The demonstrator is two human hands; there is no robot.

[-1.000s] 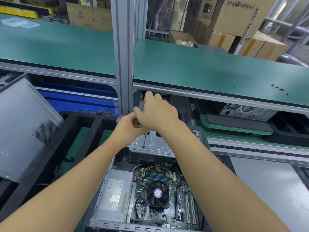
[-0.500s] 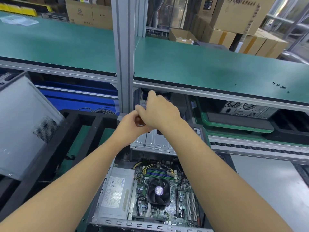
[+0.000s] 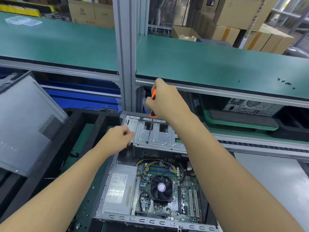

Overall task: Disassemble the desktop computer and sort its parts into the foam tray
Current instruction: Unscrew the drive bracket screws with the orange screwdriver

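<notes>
Our right hand (image 3: 167,101) grips the screwdriver (image 3: 151,129), tip on the cage (image 3: 160,138) in the computer (image 3: 150,221) at the bench's (image 3: 267,181) near edge. Beside it our left hand (image 3: 119,139) curls; holding what, we cannot tell. Cover (image 3: 25,123) off, the rest looks still inside.

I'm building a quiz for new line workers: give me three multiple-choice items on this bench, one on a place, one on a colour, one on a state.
1. Where is the tip of the orange-and-black-handled screwdriver?
A) on the grey power supply
B) on the silver metal drive cage
C) in the air
2. What colour is the shelf top above the bench?
A) red
B) green
C) white
3. How is the grey desktop computer case?
A) open
B) closed
C) upside down
Answers: 1 B, the shaft ends on the cage; 2 B, its mat is green; 3 A, the green motherboard lies exposed.
</notes>
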